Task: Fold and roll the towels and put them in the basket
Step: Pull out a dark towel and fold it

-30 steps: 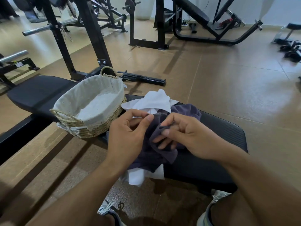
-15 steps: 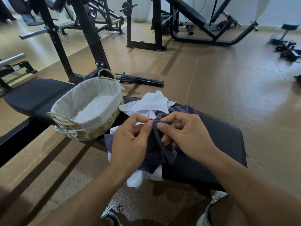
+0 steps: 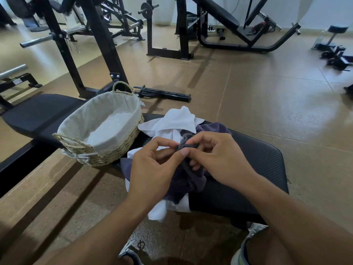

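Person seated at a black gym bench (image 3: pixel 257 165), both hands on the towel pile. Left hand (image 3: pixel 152 169) and right hand (image 3: pixel 219 161) each closed in a pinch on the hem of the purple towel (image 3: pixel 193 178), thumbs + index tips nearly touching each other at the same bit of edge.

Change vs 1 s ago: hands were lower, fingers spread loosely into the bunched cloth; now both have drawn up and together, and a short strip of hem shows stretched between the pinches. Reads as: edge/corner found, towel abt to be pulled out and spread. Folding itself not started.

Purple towel is crumpled on the bench, tangled w/ a white towel (image 3: pixel 177 119) that sits partly under it and pokes out far side and near side, where it hangs off the bench edge. How many white towels: can't tell.

Basket (image 3: pixel 107 152) w/ pale liner stands on the bench just left of the pile, same spot as before, nothing rolled in it. Task looks early; all towels yet to go.
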Available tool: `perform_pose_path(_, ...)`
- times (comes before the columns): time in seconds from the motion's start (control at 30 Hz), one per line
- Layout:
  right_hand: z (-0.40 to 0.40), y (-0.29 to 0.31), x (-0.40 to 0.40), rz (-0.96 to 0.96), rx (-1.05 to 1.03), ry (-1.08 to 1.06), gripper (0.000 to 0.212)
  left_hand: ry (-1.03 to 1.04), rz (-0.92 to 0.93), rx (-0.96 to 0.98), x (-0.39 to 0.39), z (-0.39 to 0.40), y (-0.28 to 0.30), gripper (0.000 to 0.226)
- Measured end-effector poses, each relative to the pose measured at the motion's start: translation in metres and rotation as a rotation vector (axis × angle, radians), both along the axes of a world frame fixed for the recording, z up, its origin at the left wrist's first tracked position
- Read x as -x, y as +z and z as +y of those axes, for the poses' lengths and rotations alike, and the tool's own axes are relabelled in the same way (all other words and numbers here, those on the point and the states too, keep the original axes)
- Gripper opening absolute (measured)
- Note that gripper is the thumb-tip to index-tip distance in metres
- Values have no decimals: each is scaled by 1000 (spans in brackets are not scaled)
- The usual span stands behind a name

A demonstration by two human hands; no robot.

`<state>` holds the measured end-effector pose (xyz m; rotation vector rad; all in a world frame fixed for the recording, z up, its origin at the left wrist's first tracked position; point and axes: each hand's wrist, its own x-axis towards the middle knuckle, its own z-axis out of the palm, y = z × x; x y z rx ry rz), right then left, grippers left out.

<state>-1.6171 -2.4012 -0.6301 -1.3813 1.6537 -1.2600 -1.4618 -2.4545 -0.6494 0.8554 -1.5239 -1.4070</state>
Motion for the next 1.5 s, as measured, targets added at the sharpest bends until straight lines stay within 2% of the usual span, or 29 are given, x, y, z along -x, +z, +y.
perform_pose_path(0.13, 1, -1, 1, 17, 19, 9, 8, -5, -14, -5, -1, -2, 0, 16)
perform_pose_path(0.23, 1, -2, 8, 207, 21, -6, 10, -44, -77, 27, -5, -9, 1, 20)
perform_pose_path(0.3, 0, -2, 19, 359, 29, 0, 19, -117, -114, 38, -10, -16, 3, 20)
perform_pose_path(0.37, -2, 0, 30, 431, 36, 46, 30, -179, -113, 37, -15, -20, 6, 20)
perform_pose_path(0.43, -4, -2, 38, 429, 27, 128, 34, -213, -69, 12, -19, -23, 7, 20)
perform_pose_path(0.53, -6, -4, 47, 418, 12, 182, 28, -235, 34, -62, -27, -31, 13, 25)
perform_pose_path(0.7, 1, 7, 50, 222, 64, 238, 26, -297, 102, -98, -45, -42, 22, 36)
perform_pose_path(0.87, 8, 21, 40, 233, 73, 264, 25, -297, 165, -129, -50, -30, 45, 8)
perform_pose_path(0.97, 10, 34, 34, 156, 176, 185, 24, -254, 169, -46, -52, -27, 64, 12)
perform_pose_path(1.07, 16, 58, 35, 88, 238, 148, 22, -185, 100, 69, -58, -26, 83, 16)
perform_pose_path(1.33, 51, 141, 37, 96, 245, 253, 25, -44, -86, 476, -88, 23, 143, 17)
perform_pose_path(1.4, 54, 152, 39, 141, 176, 270, 25, -49, -148, 497, -91, 18, 145, 13)
perform_pose_path(1.5, 55, 158, 38, 326, 66, 284, 25, -46, -215, 424, -89, 17, 138, 13)
